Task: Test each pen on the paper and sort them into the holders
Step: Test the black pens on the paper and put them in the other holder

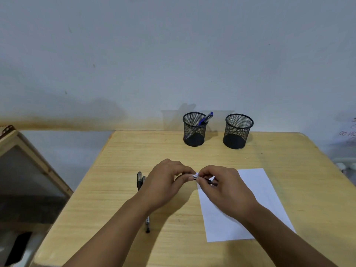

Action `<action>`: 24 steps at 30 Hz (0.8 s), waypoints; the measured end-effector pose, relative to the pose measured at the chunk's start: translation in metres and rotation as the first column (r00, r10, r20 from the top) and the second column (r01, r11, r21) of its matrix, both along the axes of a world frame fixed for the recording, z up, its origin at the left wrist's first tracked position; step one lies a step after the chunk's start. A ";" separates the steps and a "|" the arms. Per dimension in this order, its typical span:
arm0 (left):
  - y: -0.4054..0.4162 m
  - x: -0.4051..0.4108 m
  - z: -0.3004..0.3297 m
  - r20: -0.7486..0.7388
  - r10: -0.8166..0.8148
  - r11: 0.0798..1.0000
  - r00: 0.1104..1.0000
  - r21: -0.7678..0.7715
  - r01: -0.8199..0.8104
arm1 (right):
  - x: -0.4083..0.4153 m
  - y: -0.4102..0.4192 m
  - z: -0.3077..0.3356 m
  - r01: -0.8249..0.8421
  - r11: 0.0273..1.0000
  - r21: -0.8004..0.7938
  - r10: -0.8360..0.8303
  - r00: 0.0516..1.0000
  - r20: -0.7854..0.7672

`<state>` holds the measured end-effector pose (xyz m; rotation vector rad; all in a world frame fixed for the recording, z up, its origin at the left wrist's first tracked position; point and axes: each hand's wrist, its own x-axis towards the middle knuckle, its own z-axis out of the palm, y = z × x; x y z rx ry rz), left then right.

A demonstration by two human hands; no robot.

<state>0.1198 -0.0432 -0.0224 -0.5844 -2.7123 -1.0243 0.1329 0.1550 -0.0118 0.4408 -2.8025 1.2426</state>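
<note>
Fingers (189,177) of left hand (165,182) and right hand (225,187) both pinch one pen (202,178), held level just above table (125,189) at the paper's (256,189) left edge. More pens (140,180) lie on the table left of the left hand, one (147,225) under the forearm. Two black mesh holders at the far edge: left holder (194,130) has a blue pen (205,118), right holder (238,132) stands beside it.

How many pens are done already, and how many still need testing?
One blue pen already stands in the left holder; the right holder looks empty. Both hands hold a pen by the paper. Pens on the table wait.
</note>
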 end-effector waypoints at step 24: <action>0.009 -0.020 -0.037 -0.083 0.471 0.837 0.878 -0.272 -0.475 | -0.005 0.045 -0.021 0.377 0.739 -0.559 -0.112 0.886 0.449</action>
